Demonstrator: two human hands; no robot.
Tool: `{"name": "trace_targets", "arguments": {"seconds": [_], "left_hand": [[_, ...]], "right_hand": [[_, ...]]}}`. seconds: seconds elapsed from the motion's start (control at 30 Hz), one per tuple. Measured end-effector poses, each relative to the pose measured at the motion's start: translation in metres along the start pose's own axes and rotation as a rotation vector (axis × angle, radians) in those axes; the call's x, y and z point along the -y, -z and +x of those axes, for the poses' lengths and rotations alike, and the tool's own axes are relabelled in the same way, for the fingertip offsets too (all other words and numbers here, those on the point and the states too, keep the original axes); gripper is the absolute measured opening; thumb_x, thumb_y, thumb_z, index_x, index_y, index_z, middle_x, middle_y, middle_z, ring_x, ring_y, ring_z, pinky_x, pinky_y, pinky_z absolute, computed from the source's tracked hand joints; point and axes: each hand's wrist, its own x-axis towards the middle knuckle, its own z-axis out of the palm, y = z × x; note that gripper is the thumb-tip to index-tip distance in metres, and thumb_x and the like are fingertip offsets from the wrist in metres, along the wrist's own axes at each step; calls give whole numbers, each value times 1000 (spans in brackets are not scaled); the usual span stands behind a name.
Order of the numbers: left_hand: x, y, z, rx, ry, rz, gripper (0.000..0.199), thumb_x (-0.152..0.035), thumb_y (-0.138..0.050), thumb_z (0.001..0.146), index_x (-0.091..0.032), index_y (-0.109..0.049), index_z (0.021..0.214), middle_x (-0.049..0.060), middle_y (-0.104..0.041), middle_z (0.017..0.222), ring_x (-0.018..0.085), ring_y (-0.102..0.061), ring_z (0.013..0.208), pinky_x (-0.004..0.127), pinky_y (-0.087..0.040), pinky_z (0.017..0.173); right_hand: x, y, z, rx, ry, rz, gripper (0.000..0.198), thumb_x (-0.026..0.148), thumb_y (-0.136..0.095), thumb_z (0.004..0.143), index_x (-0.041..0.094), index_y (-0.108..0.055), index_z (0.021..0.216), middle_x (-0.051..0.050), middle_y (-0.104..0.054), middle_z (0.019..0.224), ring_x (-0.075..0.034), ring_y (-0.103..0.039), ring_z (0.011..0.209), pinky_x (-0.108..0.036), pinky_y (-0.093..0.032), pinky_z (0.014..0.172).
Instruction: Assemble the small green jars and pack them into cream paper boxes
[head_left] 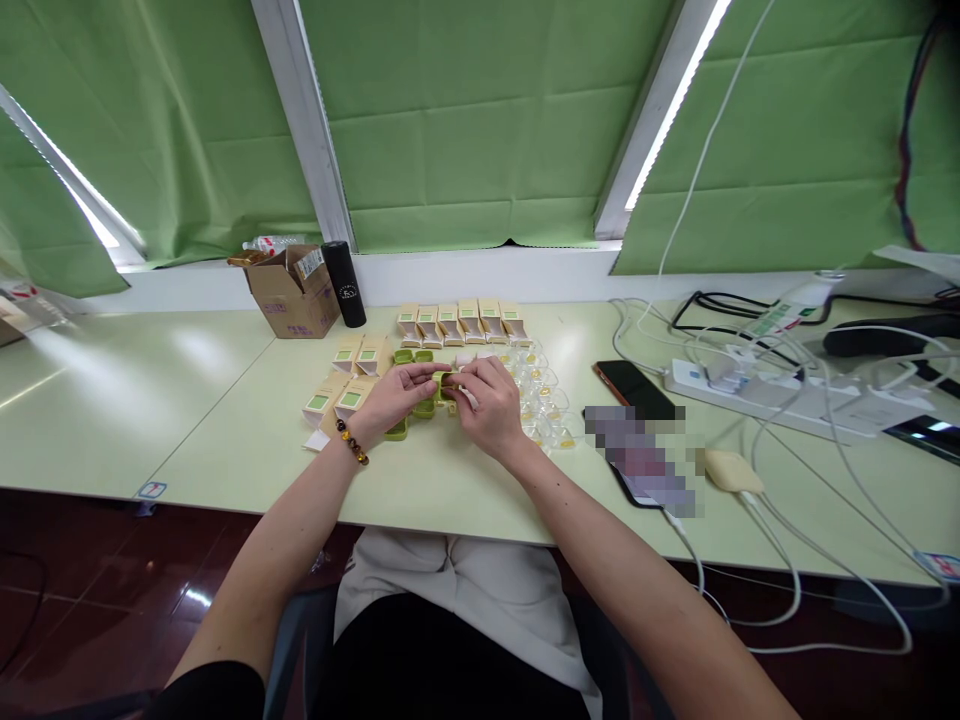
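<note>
My left hand (396, 396) has its fingers closed on one side of a small green box (439, 380), just above the table. The fingertips of my right hand (487, 402) pinch its other side; whether they hold anything inside it is hidden. Under and behind my left hand lie several more small green boxes (424, 357), partly covered. Rows of clear plastic pieces with yellow bits (555, 400) lie right of my right hand. Cream cartons with green squares (318, 402) stand to the left, and a row of similar open cartons (469, 320) stands behind.
At the back left are a brown cardboard box (294, 300) and a black cylinder (344, 285). Two phones, one dark (634, 388), lie to the right, near a cream charging case (731, 470). A white power strip (765, 400) sits among tangled cables.
</note>
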Motion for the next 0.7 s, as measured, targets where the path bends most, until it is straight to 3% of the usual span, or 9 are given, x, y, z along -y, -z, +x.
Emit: {"name": "trace_targets", "arguments": {"seconds": [0.17,0.3,0.4,0.6,0.7], "left_hand": [[5,3,1,-11,14,27,64,-58,-92,79,-18,-79,127,9,-79,93,20,-74,93,33,-58,83],[7,3,2,-22,57,44,66,-58,-92,78,-15,-80,126,12,-80,102,18,-71,89,29,-54,78],[4,1,2,-42,69,37,68,-61,-94,73,-15,-81,122,11,-79,99,17,-70,88,29,-53,79],[-7,-7,-2,-69,39,-13,62,-62,-95,71,-16,-84,110,3,-71,72,20,-71,88,30,-54,79],[-9,-9,-2,-84,11,-49,59,-60,-96,70,-17,-84,108,4,-73,76,20,-72,90,30,-55,79]], "right_hand": [[-1,-2,-1,-7,52,-9,25,24,-57,105,22,-79,93,-8,-70,85,-24,-58,90,-38,-47,81],[-4,-6,-1,-102,173,7,20,20,-63,102,22,-76,88,-6,-67,74,-23,-55,81,-37,-46,73],[-6,-9,0,-151,232,20,18,18,-64,101,22,-76,88,-4,-68,72,-23,-54,78,-37,-46,71],[-8,-5,2,-171,279,17,9,20,-68,100,23,-76,96,-4,-71,73,-23,-57,77,-39,-48,69],[-8,-2,4,-170,322,38,12,17,-66,99,23,-75,105,-5,-74,78,-24,-61,78,-40,-49,69]]}}
